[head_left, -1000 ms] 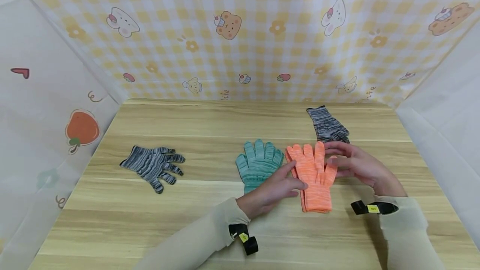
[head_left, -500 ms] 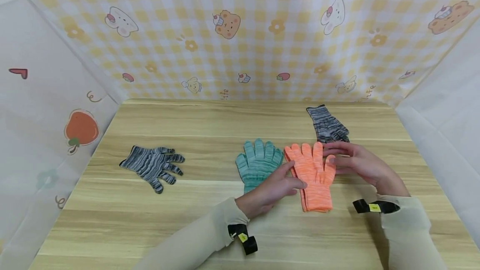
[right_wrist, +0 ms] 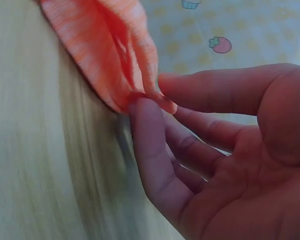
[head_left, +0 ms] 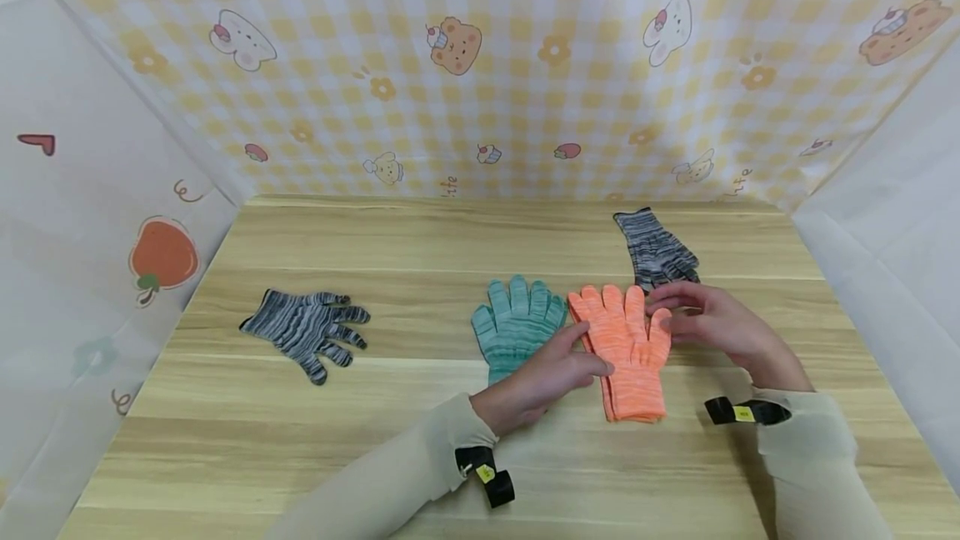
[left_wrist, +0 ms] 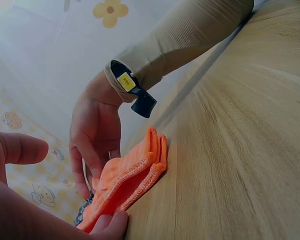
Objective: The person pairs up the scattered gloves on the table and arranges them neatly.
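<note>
Right wrist view: fingers [right_wrist: 152,142], slightly parted, pinch the orange glove [right_wrist: 97,52].

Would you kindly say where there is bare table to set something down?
Bare table lies between the left grey glove and the green glove, behind both up to the cloth, and left of the left sleeve. It is crowded around the orange gloves, with the left hand, right hand, green glove and far grey glove close by.

Glove pair [head_left: 633,369] on table [head_left: 375,457], middle glove [head_left: 513,332] left, rear glove [head_left: 652,244] behind
</note>
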The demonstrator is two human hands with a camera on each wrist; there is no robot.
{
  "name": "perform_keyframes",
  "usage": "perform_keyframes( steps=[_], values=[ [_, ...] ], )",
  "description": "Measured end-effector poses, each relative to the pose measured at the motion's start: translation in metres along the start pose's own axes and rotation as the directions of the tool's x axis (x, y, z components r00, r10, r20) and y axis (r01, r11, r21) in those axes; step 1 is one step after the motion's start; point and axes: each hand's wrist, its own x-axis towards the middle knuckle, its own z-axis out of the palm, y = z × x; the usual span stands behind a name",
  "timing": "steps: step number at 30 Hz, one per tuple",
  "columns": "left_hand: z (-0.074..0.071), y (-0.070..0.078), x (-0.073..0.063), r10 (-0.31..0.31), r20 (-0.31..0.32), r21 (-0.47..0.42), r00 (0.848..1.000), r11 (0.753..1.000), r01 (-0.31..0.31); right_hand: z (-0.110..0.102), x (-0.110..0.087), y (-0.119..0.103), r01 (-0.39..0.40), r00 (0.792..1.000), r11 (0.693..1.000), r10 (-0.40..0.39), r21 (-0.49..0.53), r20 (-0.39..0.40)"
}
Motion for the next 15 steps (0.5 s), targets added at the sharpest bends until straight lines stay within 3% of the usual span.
perform_keyframes(
  steps=[5, 15],
  values=[
    [0.000, 0.001, -0.001, 0.004, 0.000, 0.007, 1.000, 1.000, -0.004, 0.003, 0.002, 0.003, 0.029, 0.999, 0.995, -0.031, -0.099, -0.017],
    [-0.001, 0.001, -0.004, 0.014, 0.007, 0.011, 1.000, 1.000, -0.014, 0.011, 0.007, 0.002, 0.005, 0.996, 0.960, -0.029, -0.279, -0.081]
  ],
)
